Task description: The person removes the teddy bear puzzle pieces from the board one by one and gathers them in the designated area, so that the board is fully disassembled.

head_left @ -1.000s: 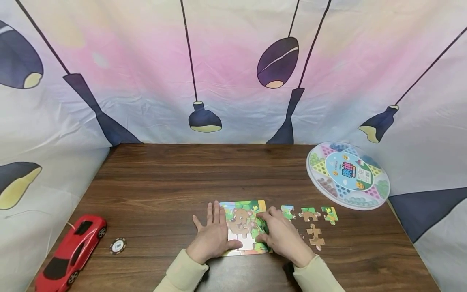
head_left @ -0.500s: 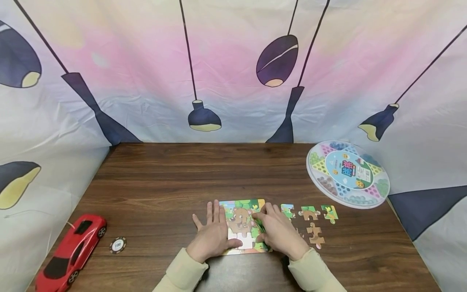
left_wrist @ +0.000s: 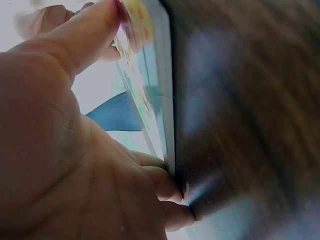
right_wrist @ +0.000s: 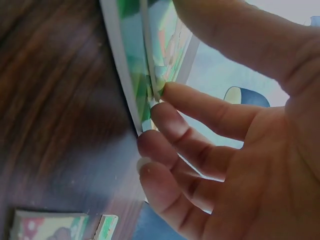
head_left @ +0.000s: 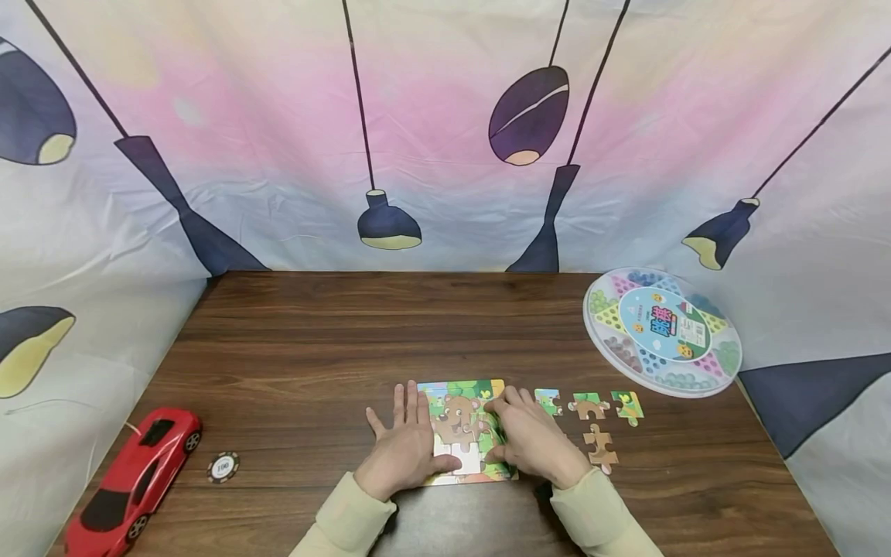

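In the head view a jigsaw puzzle board (head_left: 470,463) lies near the table's front, with a brown bear picture (head_left: 457,414) partly assembled and a white gap low in the middle. My left hand (head_left: 402,458) lies along its left side, fingers extended and thumb over the lower part. At the right side, my right hand (head_left: 534,435) pinches a green puzzle piece (right_wrist: 127,55) between thumb and fingertips, its edge standing slightly proud of the board in the right wrist view. The hand hides much of that piece from above.
Loose puzzle pieces (head_left: 589,407) lie right of the board, one brown piece (head_left: 600,447) nearer me. A round Chinese checkers set (head_left: 661,329) is at the back right. On the left are a red toy car (head_left: 139,480) and a poker chip (head_left: 223,467).
My right hand has shifted slightly left over the board's right side, its fingers drawing closer together. The left hand stays in place.
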Available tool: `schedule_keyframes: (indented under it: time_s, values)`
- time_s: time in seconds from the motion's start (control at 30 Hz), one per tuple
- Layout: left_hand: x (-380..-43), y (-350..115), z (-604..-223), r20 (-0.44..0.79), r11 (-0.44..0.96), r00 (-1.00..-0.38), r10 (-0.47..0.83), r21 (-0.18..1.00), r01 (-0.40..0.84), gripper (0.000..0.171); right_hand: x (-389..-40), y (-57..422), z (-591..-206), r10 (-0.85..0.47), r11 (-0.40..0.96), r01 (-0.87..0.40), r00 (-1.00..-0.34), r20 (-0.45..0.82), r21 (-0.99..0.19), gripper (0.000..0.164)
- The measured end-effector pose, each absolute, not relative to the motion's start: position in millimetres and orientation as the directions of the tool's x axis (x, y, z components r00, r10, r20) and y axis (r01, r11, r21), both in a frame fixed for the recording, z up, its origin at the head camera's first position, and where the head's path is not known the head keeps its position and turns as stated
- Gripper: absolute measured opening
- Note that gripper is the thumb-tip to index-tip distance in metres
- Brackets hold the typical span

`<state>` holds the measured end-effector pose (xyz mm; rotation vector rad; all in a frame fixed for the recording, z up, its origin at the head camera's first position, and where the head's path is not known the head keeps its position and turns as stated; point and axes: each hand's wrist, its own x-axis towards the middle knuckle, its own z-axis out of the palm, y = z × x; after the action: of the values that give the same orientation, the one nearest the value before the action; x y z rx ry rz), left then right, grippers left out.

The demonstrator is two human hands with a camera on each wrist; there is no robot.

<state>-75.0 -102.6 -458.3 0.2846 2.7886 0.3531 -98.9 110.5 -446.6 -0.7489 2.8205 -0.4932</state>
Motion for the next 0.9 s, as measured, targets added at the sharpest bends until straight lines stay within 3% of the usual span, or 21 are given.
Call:
schedule_keyframes:
  time_s: [0.57,0.9]
  values:
    - [-75.8,-102.1,-457.8,-0.291,0.95,-0.928,0.232,0.273,0.152,0.117,-97.5,112.0,-448.3,-0.464,0.768,-0.321,-0.875,-0.136,-0.555,0.055]
    - [-76.1,-102.4,-457.8,-0.296,0.95,-0.927,0.23,0.274,0.148,0.117,-99.0,112.8,-451.6,-0.534,0.696,-0.306,-0.826,-0.183,-0.65,0.026]
